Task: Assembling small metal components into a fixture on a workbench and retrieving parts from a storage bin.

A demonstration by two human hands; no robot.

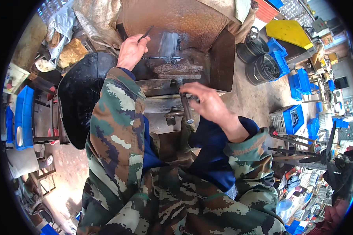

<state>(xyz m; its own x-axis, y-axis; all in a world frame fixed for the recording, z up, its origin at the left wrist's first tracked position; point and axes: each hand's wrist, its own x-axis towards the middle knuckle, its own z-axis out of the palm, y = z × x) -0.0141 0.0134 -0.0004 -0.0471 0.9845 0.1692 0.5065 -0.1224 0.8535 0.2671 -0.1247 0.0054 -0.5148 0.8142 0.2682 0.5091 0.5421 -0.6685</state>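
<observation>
My left hand [132,51] is closed around a thin dark tool [146,33], whose slim end points up and to the right; its exact kind is unclear. It is held at the left side of a rusty metal housing [222,58]. My right hand [208,102] has its fingers apart and curved over a dark round metal handle [186,109], which slopes down toward me. The fingertips are at the upper part of the handle; whether they touch it is not plain. Behind, a thin metal rod [155,58] lies across the housing, above a worn, rough block [178,71].
A black tub [80,98] stands close to my left arm. Sacking [100,19] drapes the housing's upper left. Dark buckets [262,69] and blue bins [300,84] are at the right, with a dark fan [321,152] nearer. Blue trays [24,117] stand at the left.
</observation>
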